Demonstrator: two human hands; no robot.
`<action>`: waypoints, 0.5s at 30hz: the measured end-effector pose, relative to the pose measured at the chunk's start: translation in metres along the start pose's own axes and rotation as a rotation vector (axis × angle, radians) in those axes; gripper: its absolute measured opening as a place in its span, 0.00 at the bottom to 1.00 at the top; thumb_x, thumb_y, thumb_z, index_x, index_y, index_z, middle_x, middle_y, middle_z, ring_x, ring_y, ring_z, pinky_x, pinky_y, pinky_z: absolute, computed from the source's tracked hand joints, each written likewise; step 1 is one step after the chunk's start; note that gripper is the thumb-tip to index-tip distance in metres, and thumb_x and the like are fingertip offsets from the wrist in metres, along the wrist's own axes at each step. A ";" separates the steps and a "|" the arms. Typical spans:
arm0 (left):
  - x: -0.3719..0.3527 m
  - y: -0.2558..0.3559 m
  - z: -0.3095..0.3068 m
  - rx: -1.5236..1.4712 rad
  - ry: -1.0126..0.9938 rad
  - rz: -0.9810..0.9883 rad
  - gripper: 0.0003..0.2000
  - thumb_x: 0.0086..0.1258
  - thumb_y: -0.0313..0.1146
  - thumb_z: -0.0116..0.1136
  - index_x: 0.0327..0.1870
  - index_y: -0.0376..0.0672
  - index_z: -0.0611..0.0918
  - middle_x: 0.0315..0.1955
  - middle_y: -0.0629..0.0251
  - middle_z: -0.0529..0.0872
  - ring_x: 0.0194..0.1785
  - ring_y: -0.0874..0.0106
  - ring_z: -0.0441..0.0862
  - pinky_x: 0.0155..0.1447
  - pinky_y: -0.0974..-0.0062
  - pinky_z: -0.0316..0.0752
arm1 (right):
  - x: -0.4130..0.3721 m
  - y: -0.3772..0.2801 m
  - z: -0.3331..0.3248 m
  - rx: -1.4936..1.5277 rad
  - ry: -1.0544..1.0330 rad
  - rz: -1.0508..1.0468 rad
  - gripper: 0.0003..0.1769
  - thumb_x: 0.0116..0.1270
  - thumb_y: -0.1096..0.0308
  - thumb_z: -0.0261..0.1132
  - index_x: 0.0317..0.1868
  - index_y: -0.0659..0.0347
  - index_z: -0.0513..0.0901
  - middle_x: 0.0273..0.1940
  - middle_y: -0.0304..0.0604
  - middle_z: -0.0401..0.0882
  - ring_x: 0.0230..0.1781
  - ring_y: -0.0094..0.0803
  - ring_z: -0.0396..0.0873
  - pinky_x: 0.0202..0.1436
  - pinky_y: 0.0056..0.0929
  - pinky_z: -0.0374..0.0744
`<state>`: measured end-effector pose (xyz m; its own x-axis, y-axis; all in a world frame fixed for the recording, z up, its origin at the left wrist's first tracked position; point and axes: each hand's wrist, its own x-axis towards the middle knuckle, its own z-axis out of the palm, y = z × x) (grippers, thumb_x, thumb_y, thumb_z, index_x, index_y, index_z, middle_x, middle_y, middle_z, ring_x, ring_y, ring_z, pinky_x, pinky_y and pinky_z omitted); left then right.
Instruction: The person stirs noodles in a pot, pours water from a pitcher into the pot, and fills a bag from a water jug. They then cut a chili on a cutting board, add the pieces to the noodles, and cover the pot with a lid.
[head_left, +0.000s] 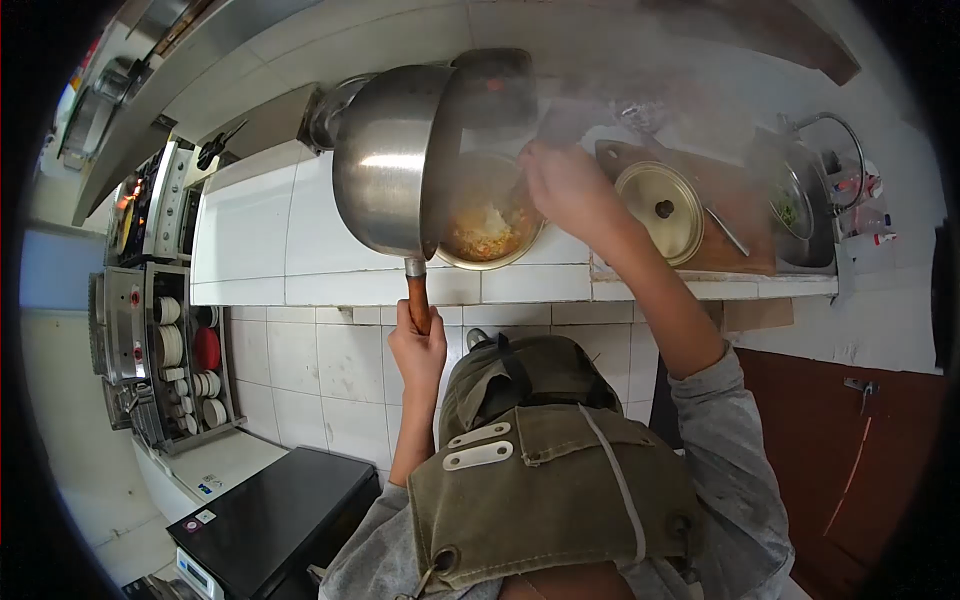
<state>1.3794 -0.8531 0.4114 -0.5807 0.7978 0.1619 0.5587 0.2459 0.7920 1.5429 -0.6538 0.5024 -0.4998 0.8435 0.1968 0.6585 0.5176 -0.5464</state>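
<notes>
White tiles covered the desk [260,230] and its front. The left hand [418,345] clenched the wooden handle [417,300] of a steel pan [385,160], tipped on its side at 12 o'clock over a bowl [490,225] of orange food on the desk. The right hand [570,185] hung at the bowl's 3 o'clock edge, blurred by steam; its grip could not be told. A board [745,190] and sink [822,245] lay at 2 o'clock, and a dish rack [185,360] at 9 o'clock.
</notes>
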 end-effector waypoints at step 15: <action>-0.006 -0.006 0.000 -0.065 -0.014 -0.012 0.08 0.60 0.26 0.56 0.28 0.37 0.68 0.12 0.56 0.68 0.15 0.68 0.61 0.24 0.76 0.65 | -0.021 0.007 -0.017 0.052 0.141 -0.070 0.11 0.67 0.67 0.52 0.42 0.63 0.77 0.25 0.56 0.79 0.29 0.53 0.79 0.35 0.43 0.76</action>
<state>1.3793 -0.8594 0.4061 -0.5783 0.8029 0.1443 0.5120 0.2196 0.8304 1.5674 -0.6654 0.5081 -0.4569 0.8192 0.3466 0.5929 0.5709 -0.5679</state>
